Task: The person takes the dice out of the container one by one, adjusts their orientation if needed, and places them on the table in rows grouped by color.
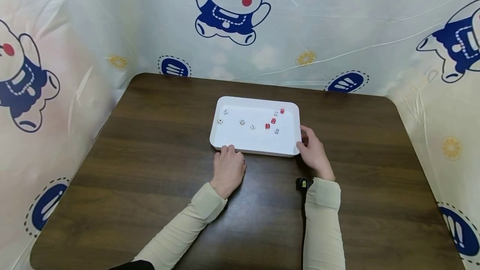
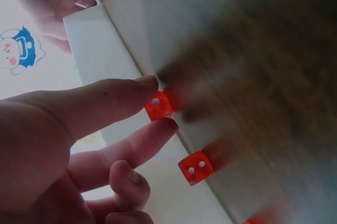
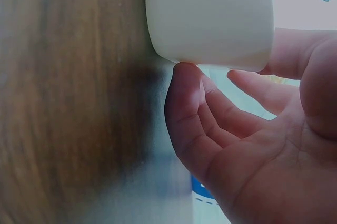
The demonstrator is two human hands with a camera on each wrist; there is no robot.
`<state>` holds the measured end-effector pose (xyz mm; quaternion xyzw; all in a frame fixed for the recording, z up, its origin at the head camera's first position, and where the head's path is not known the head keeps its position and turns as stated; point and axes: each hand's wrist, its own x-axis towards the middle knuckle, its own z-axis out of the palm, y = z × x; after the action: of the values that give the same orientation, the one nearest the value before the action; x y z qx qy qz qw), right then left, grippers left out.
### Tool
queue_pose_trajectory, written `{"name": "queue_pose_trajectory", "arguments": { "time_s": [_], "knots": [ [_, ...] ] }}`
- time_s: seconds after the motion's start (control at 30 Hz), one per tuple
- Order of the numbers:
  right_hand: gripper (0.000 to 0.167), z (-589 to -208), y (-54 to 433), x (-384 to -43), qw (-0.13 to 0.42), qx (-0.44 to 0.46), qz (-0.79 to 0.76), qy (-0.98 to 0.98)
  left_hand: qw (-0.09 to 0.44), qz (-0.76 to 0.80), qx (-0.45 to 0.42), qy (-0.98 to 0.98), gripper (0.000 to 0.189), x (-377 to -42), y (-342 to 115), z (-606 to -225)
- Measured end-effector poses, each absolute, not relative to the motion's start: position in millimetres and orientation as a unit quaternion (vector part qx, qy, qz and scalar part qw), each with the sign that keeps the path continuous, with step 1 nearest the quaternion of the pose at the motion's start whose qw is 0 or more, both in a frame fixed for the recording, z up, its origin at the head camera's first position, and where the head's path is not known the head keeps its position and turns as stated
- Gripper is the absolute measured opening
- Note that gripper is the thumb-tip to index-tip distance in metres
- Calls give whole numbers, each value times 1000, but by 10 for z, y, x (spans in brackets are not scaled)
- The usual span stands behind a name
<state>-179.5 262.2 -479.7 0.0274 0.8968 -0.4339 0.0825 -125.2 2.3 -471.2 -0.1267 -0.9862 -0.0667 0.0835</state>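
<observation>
A white tray lies on the table with several white dice spread inside and three red dice toward its right end. At the tray's near side, my left hand pinches a red die between thumb and index fingertip, close to the tabletop. Another red die sits beside the tray wall, and part of a further one shows at the bottom edge of the left wrist view. My right hand holds the tray's right end near the front corner, fingers against its outer wall.
The dark wooden table stretches around the tray on all sides. A printed curtain stands behind it and at both sides. Beside the right sleeve is a small black device with a dark cable.
</observation>
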Motion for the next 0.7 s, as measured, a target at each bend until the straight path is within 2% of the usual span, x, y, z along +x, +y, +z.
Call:
{"name": "queue_pose_trajectory", "arguments": {
  "time_s": [0.7],
  "knots": [
    [53,-4795,2611,-1782,76,25,-431,899,66,-87,-122,-987,21,-1249,-2,-4666]
  ]
}}
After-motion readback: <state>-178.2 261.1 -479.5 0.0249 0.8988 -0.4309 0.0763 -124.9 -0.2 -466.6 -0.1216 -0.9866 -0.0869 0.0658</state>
